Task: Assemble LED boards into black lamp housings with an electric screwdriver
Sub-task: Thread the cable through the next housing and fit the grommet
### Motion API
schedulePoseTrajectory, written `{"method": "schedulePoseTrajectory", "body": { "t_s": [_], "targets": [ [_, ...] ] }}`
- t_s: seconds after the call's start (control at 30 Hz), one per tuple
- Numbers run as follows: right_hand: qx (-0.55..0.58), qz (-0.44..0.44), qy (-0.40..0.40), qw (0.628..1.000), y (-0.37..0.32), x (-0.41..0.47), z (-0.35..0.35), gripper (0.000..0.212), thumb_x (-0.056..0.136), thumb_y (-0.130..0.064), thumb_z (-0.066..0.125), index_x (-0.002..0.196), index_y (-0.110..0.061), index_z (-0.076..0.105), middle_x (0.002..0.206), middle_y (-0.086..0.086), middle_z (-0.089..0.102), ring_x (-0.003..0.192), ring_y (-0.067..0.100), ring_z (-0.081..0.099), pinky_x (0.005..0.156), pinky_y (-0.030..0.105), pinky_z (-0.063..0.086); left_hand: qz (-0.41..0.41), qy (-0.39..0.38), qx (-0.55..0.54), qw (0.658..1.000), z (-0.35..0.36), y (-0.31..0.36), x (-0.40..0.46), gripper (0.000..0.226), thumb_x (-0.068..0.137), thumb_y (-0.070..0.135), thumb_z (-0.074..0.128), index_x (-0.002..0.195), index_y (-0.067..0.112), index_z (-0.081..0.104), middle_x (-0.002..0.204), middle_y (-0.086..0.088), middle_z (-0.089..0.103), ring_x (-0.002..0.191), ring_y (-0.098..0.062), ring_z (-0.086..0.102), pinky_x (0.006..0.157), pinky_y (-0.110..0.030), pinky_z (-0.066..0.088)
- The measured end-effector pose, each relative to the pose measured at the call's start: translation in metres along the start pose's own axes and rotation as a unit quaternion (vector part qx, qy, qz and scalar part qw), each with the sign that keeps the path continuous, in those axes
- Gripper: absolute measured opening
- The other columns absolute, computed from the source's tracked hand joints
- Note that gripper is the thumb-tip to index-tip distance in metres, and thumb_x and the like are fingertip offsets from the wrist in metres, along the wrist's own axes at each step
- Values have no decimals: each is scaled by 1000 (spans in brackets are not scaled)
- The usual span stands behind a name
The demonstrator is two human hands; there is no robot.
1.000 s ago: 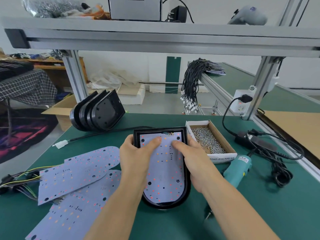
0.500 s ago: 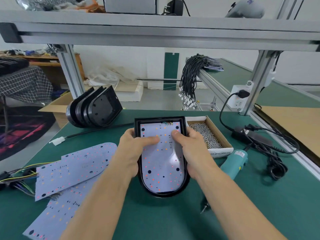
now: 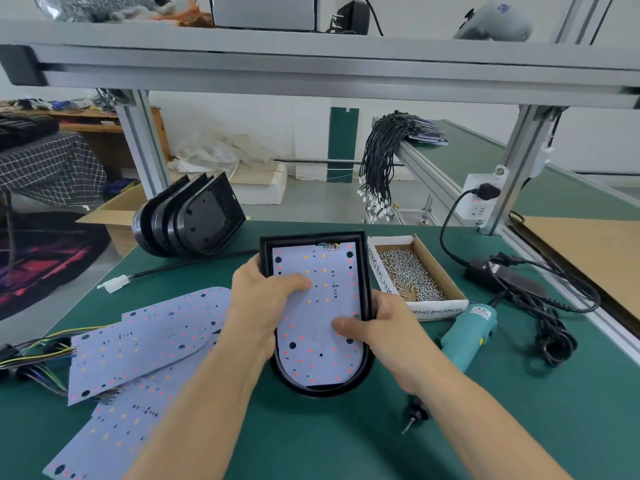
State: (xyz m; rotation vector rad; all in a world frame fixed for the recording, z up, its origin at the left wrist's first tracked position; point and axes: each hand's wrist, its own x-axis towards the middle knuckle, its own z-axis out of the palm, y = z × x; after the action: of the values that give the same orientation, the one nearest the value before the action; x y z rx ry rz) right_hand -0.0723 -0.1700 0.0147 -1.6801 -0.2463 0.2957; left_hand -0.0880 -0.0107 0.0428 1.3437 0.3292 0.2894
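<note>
A black lamp housing point(image 3: 363, 268) lies flat on the green table in front of me, with a white LED board point(image 3: 322, 355) seated inside it. My left hand point(image 3: 263, 303) grips the housing's left edge, thumb pressed on the board. My right hand point(image 3: 381, 334) grips the right edge lower down, thumb on the board. A teal electric screwdriver point(image 3: 467, 337) lies on the table just right of my right hand, its bit point(image 3: 410, 424) showing under my forearm. A cardboard box of screws point(image 3: 412, 275) sits right of the housing.
Several loose LED boards point(image 3: 138, 344) with coloured wires point(image 3: 31, 355) lie at the left. Stacked black housings point(image 3: 194, 220) lean at the back left. Black power cables point(image 3: 540, 306) coil at the right. A white connector on a black lead point(image 3: 116, 283) lies behind the boards.
My right hand slid down the housing's right edge toward me, its thumb now lower on the board. My left hand stays at the upper left edge.
</note>
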Motion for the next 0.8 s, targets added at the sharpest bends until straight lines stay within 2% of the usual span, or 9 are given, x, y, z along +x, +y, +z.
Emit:
{"method": "schedulePoseTrajectory", "body": {
  "t_s": [0.13, 0.23, 0.3, 0.37, 0.43, 0.5, 0.63, 0.73, 0.8],
  "targets": [
    [-61, -9, -67, 996, 0, -6, -7, 25, 86, 4, 64, 93, -20, 69, 93, -7, 76, 85, 9, 71, 80, 26, 56, -69, -20, -25, 997, -5, 2, 0, 15, 68, 17, 82, 82, 13, 76, 81, -4, 76, 70, -22, 73, 56, -30, 58],
    [-18, -11, -70, 997, -6, -6, -4, 18, 82, -15, 71, 100, -17, 68, 97, -6, 75, 88, 10, 71, 81, 26, 55, -54, 11, -45, 997, -3, 2, -1, 13, 68, 12, 82, 79, 11, 76, 79, -7, 76, 66, -22, 73, 51, -30, 58],
    [32, -30, -8, 999, -7, -2, -3, 30, 77, -28, 71, 100, -8, 66, 97, 6, 73, 88, 18, 68, 88, 36, 51, -15, 18, -50, 998, 1, 2, -6, 14, 67, 5, 81, 78, 11, 76, 80, -7, 76, 68, -21, 73, 52, -28, 57],
    [59, -61, 52, 995, -11, 1, 1, 32, 84, -24, 68, 96, 5, 60, 98, 30, 61, 81, 20, 56, 82, 40, 45, 8, 26, -47, 999, 4, 1, -10, 16, 66, 1, 81, 78, 10, 75, 81, -8, 76, 73, -25, 74, 59, -32, 59],
    [64, -88, 83, 991, -11, 2, 7, 35, 89, -21, 63, 96, 12, 54, 95, 36, 54, 77, 18, 48, 74, 38, 40, 40, 36, -45, 998, 7, 1, -12, 17, 65, -1, 81, 76, 9, 75, 80, -8, 76, 76, -27, 73, 69, -37, 59],
    [62, -112, 107, 986, -12, -2, 13, 42, 85, -30, 58, 93, 11, 53, 82, 29, 54, 73, 16, 45, 69, 35, 38, 70, 35, -46, 996, 9, 1, -14, 17, 64, -3, 80, 76, 8, 75, 81, -8, 76, 78, -27, 73, 75, -40, 59],
    [50, -156, 157, 974, -16, -5, 19, 31, 84, -28, 57, 66, -7, 42, 59, -9, 37, 55, 7, 32, 50, 17, 30, 85, 42, -55, 994, 14, 1, -18, 17, 64, -1, 82, 72, 13, 77, 80, -6, 76, 79, -24, 73, 78, -39, 58],
    [67, -143, 140, 978, -12, -4, 16, 26, 92, -18, 61, 76, 1, 53, 66, 2, 50, 62, 11, 43, 60, 26, 38, 115, 62, -40, 991, 13, 1, -18, 17, 61, 2, 83, 68, 16, 75, 74, -1, 75, 73, -17, 73, 71, -32, 57],
    [77, -123, 100, 984, -12, -5, 15, 14, 88, -20, 65, 93, -7, 65, 84, 4, 69, 76, 11, 61, 73, 33, 50, 147, 69, -5, 987, 11, 1, -18, 20, 59, 9, 85, 65, 22, 72, 69, 5, 73, 65, -9, 69, 61, -22, 52]
  ]
}}
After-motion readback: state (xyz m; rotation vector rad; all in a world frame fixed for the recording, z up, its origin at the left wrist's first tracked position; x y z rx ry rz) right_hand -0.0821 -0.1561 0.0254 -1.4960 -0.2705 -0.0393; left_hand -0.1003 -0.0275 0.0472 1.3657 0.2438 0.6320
